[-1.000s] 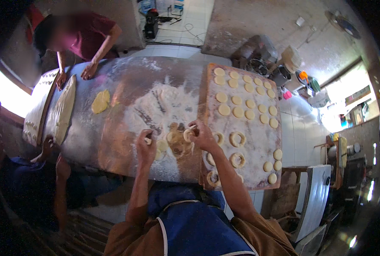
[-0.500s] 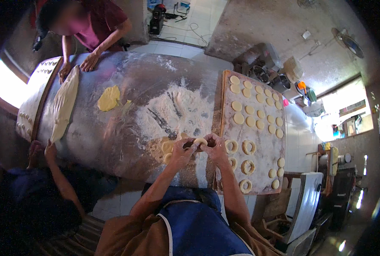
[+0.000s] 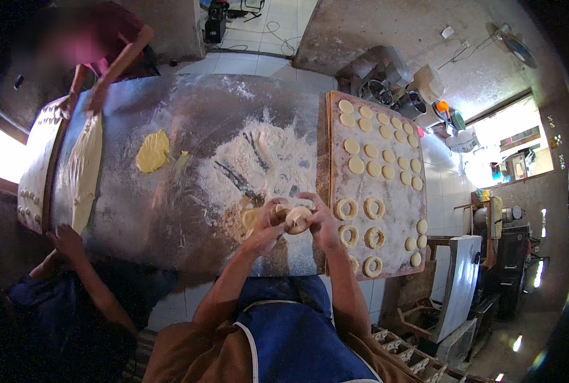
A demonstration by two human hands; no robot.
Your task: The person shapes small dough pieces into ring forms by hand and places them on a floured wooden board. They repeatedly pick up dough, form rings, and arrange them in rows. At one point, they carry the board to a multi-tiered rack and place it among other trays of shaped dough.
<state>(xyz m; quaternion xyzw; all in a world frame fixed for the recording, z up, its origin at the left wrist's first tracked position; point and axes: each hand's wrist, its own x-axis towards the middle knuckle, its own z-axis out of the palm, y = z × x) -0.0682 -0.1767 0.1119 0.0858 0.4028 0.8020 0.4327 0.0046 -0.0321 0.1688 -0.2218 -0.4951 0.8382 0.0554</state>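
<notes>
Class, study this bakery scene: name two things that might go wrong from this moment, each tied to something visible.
1. Both hands, left hand and right hand, pinch one dough piece above the floured table; it may tear or drop.
2. The wooden board of dough rings sits at the table's end; an elbow might nudge it.

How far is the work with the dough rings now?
Done: six rings lie on the floured board, beside many round discs. In hand: the left hand and right hand hold one dough piece together. Left: one more piece waits by the flour, and the discs have no holes.
</notes>
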